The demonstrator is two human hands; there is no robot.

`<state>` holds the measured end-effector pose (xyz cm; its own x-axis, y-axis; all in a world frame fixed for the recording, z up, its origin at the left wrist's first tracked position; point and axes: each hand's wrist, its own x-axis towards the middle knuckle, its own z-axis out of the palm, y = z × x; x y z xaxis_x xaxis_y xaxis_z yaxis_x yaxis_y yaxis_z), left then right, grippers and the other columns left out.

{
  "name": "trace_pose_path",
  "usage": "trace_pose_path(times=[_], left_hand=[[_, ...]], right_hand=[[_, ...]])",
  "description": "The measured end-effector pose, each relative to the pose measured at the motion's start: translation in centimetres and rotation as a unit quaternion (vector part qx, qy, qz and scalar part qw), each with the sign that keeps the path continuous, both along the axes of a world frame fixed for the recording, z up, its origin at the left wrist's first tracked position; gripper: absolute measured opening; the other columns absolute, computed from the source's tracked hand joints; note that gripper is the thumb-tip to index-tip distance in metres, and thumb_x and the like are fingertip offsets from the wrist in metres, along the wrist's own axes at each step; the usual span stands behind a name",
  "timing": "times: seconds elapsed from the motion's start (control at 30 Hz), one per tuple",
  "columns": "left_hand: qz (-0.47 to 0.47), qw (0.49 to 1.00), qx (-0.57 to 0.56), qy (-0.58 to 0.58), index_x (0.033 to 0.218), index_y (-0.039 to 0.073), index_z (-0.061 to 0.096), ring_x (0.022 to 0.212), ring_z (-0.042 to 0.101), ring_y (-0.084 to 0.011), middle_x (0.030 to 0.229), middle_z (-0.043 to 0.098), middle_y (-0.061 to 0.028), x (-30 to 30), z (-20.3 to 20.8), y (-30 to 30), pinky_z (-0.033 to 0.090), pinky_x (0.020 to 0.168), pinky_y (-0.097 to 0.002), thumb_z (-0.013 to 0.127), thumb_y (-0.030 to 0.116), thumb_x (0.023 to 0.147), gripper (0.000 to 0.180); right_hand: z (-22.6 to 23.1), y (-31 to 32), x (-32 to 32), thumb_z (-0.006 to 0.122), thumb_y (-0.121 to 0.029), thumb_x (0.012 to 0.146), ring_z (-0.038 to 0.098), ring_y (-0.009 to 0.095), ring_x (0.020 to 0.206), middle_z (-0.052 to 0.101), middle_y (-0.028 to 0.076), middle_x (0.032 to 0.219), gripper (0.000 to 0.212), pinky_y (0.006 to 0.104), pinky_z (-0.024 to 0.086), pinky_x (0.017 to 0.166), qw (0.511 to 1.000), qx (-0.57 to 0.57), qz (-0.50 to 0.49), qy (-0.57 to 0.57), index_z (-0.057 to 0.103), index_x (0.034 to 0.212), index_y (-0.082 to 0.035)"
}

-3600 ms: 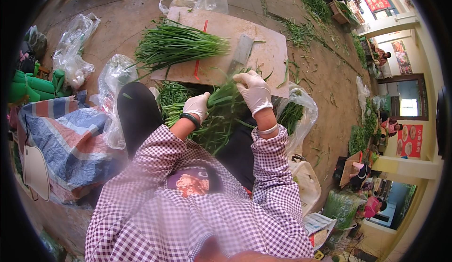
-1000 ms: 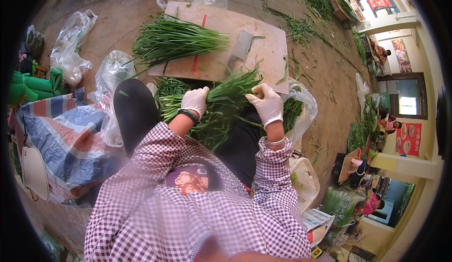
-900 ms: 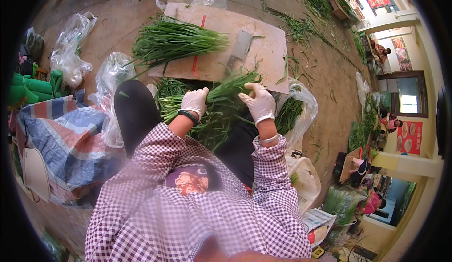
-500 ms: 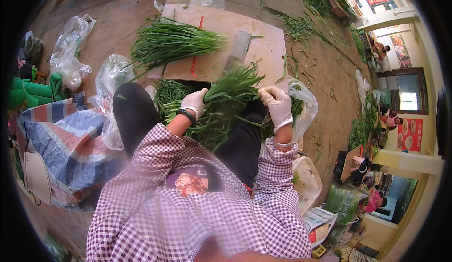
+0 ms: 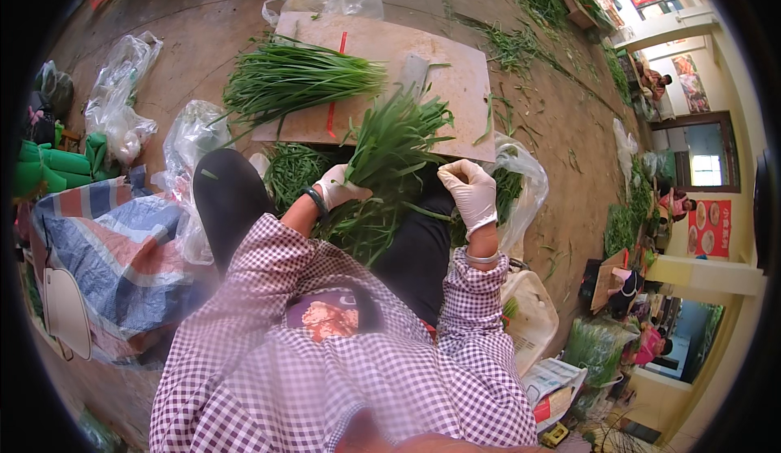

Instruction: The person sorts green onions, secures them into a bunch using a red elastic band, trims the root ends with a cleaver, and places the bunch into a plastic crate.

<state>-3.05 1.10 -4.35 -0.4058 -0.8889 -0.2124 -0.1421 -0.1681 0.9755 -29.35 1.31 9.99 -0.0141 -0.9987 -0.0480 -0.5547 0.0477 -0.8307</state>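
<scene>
Left hand [image 5: 337,188], in a pale glove, is closed around a bunch of long green leaves [image 5: 397,134], whose tips fan upward over the near edge of a pale board [image 5: 455,111]. Right hand [image 5: 473,196], also gloved, is just right of the bunch with thumb and fingers drawn narrow; whether they pinch anything cannot be made out. More loose greens [image 5: 366,232] lie below the hands, over the person's dark-trousered lap. On the board, a neat pile of green stalks [image 5: 305,77] rests at the left, across a red strip [image 5: 332,118], and a broad metal blade [image 5: 413,71] lies near the middle, partly hidden by the held leaves. Right of the lap, a clear plastic bag [image 5: 530,189] stands beside more greens. A striped woven sheet [image 5: 122,246] is heaped at far left.
</scene>
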Motion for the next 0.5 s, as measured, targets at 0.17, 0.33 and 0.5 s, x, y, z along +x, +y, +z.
trace_pose_path(times=[0.17, 0.33, 0.5], left_hand=[[0.003, 0.998, 0.033, 0.049, 0.104, -0.001, 0.068, 0.076, 0.062, -0.0126, 0.087, 0.071, -0.0047, -0.2, 0.1, 0.1, 0.052, 0.073, -0.0304, 0.079, 0.011, 0.075, 0.033], [-0.002, 0.996, 0.048, 0.077, 0.108, -0.001, 0.068, 0.077, 0.062, -0.0119, 0.089, 0.071, -0.0037, -0.2, 0.8, 0.4, 0.052, 0.073, -0.0295, 0.078, 0.009, 0.075, 0.035], [-0.045, 0.995, 0.072, 0.061, 0.109, -0.001, 0.067, 0.079, 0.059, -0.0121, 0.091, 0.070, -0.0035, -0.1, 1.1, 0.3, 0.052, 0.074, -0.0299, 0.080, 0.009, 0.074, 0.039]], right_hand=[[-0.4, -0.6, 0.2, 0.077, -0.012, 0.081, 0.065, 0.013, 0.073, 0.068, 0.006, 0.087, 0.015, 0.0273, 0.052, 0.071, 0.992, -0.120, -0.033, 0.022, 0.072, 0.092, -0.003], [-0.1, -2.0, 2.4, 0.078, -0.024, 0.079, 0.066, 0.026, 0.078, 0.069, 0.013, 0.094, 0.031, 0.0361, 0.052, 0.074, 0.981, -0.136, -0.004, 0.141, 0.071, 0.102, -0.005], [-2.3, -3.5, 2.7, 0.073, -0.027, 0.085, 0.066, 0.030, 0.080, 0.069, 0.013, 0.092, 0.023, 0.0383, 0.052, 0.073, 0.972, -0.129, 0.013, 0.194, 0.069, 0.096, -0.007]])
